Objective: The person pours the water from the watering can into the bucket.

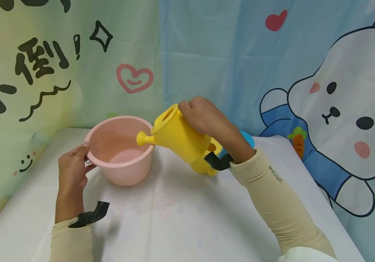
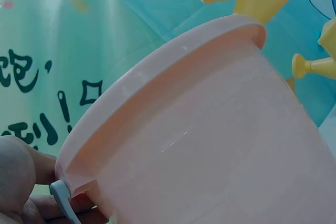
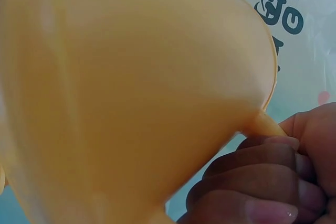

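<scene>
A pink plastic bucket [image 1: 128, 176] stands on the white table, left of the middle. My left hand [image 1: 72, 165] grips its rim at the left side, with a pale handle end [image 2: 62, 195] beside the fingers in the left wrist view. My right hand [image 1: 203, 116] holds a yellow watering can [image 1: 180, 134] by its handle, the fingers curled round it in the right wrist view. The can is tilted to the left, and its spout [image 1: 145, 138] reaches over the bucket's right rim. No water shows at the spout.
Behind the held can, a second yellow watering can [image 1: 202, 166] stands on the table [image 1: 187, 218], partly hidden. Beyond the right forearm, part of a blue object [image 1: 247, 139] shows. A printed curtain [image 1: 200, 65] hangs along the back and sides.
</scene>
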